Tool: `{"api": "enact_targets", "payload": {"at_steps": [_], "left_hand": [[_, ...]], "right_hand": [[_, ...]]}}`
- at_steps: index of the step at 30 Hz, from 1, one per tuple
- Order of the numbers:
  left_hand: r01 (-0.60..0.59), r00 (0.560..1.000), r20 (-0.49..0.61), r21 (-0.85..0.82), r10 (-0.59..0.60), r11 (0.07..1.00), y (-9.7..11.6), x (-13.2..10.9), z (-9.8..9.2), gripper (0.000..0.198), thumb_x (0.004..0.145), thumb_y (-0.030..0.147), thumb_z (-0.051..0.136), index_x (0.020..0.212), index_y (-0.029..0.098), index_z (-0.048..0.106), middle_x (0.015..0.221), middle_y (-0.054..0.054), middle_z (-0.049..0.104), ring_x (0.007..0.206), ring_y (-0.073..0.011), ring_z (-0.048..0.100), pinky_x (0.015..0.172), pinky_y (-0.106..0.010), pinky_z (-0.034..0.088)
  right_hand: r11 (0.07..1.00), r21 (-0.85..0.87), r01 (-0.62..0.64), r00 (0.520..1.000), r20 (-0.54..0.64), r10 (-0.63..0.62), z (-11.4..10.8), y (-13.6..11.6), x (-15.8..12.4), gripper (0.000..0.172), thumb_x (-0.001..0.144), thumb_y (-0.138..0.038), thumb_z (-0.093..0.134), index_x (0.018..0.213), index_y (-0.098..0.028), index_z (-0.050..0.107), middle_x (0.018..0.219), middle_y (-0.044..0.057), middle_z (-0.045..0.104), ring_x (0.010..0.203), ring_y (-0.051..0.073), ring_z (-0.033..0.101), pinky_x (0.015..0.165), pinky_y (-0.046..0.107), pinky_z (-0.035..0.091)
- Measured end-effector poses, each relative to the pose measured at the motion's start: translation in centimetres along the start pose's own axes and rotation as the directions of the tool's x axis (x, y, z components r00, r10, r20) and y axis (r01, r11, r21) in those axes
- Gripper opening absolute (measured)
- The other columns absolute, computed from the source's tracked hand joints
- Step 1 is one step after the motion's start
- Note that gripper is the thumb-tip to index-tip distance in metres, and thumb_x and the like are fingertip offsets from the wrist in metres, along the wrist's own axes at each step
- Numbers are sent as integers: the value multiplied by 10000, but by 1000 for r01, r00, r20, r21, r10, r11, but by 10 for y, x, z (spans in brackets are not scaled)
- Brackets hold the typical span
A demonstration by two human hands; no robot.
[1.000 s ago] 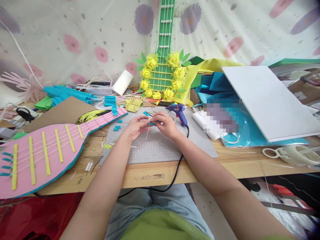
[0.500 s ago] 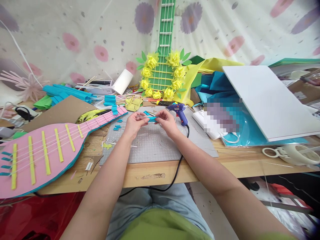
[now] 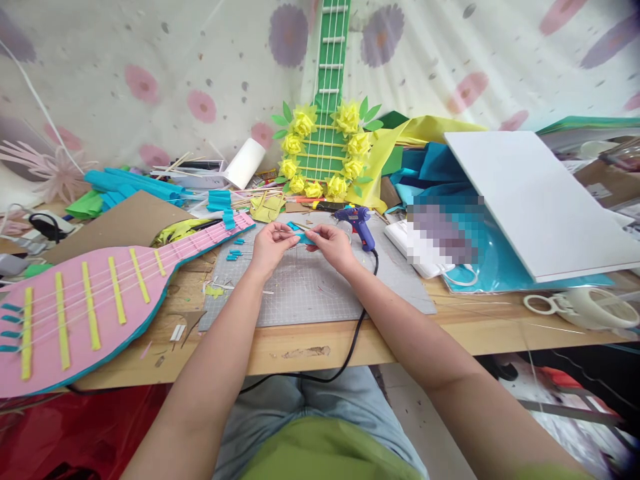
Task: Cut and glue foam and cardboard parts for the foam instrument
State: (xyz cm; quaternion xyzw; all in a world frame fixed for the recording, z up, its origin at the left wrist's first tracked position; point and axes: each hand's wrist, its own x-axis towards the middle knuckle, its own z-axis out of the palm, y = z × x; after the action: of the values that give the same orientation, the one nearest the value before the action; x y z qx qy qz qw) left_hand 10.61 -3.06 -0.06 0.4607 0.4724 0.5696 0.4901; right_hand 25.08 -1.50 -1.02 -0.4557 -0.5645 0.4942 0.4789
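Observation:
Between my two hands, above the grey cutting mat (image 3: 300, 293), is a small strip of blue paper (image 3: 303, 238). My left hand (image 3: 271, 248) pinches its left end, with a thin pale stick showing by the fingers. My right hand (image 3: 330, 245) has thumb and fingers closed on the right end. Fingers hide much of the strip. Just right of my right hand lies a blue glue gun (image 3: 361, 227), its black cord running off the table's front edge. Several small blue-wrapped pieces (image 3: 236, 254) on thin stems lie left of my left hand.
A pink paper lute (image 3: 95, 300) covers the table's left side. Behind the mat stands a green paper instrument (image 3: 327, 80) with yellow flowers. To the right are a white power strip (image 3: 413, 250), a white board (image 3: 535, 200) and white-handled scissors (image 3: 543, 305).
My right thumb and fingers have shifted slightly left along the blue strip, covering more of it. My left hand stays almost where it was.

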Motion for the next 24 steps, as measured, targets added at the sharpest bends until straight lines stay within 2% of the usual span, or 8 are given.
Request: {"api": "enact_targets", "payload": {"at_steps": [7, 12, 15, 17, 21, 24], "left_hand": [[5, 999, -34, -58, -7, 998, -4, 1, 4, 432, 455, 238, 779, 744, 167, 466, 580, 46, 593, 580, -94, 579, 679, -290, 497], [35, 998, -42, -104, -40, 994, -6, 2, 4, 432, 453, 232, 779, 724, 167, 449, 584, 53, 582, 596, -91, 580, 693, -299, 508], [30, 998, -48, -126, -36, 992, -5, 2, 2, 433, 450, 226, 781, 730, 163, 457, 591, 53, 579, 606, -88, 581, 700, -297, 509], [25, 999, -43, -132, -31, 991, -5, 2, 2, 433, 447, 225, 783, 728, 160, 461, 597, 50, 582, 604, -86, 578, 697, -294, 509], [29, 999, -32, -126, -34, 992, -5, 1, 2, 435, 444, 239, 790, 716, 159, 460, 604, 45, 584, 608, -92, 582, 704, -302, 508], [41, 999, -23, -120, -44, 992, -4, 1, 3, 450, 435, 253, 796, 717, 161, 458, 605, 44, 585, 609, -96, 584, 700, -307, 511]], "right_hand": [[998, 58, -16, 999, -47, 19, 0, 5, 2, 408, 531, -536, 716, 607, -177, 540, 595, -2, 586, 523, 108, 568, 544, 265, 491], [984, 167, -52, 998, 30, 48, -4, 2, 2, 418, 461, -495, 769, 659, -175, 585, 648, 4, 616, 588, 116, 592, 605, 278, 513], [982, 169, -89, 993, 98, 73, -6, -1, 1, 420, 553, -538, 715, 749, -180, 617, 711, 29, 647, 616, 131, 611, 594, 282, 516], [983, 149, -111, 989, 111, 95, -5, -1, 2, 424, 634, -588, 635, 733, -176, 619, 677, 40, 642, 589, 133, 605, 579, 291, 516], [993, 100, -69, 997, 45, 65, -3, 5, 6, 402, 607, -565, 669, 631, -173, 582, 558, 11, 584, 494, 109, 551, 530, 280, 492], [996, 86, -32, 999, 10, 31, -4, 6, 8, 388, 567, -536, 701, 617, -172, 576, 544, -4, 567, 479, 97, 531, 509, 263, 469]]}}
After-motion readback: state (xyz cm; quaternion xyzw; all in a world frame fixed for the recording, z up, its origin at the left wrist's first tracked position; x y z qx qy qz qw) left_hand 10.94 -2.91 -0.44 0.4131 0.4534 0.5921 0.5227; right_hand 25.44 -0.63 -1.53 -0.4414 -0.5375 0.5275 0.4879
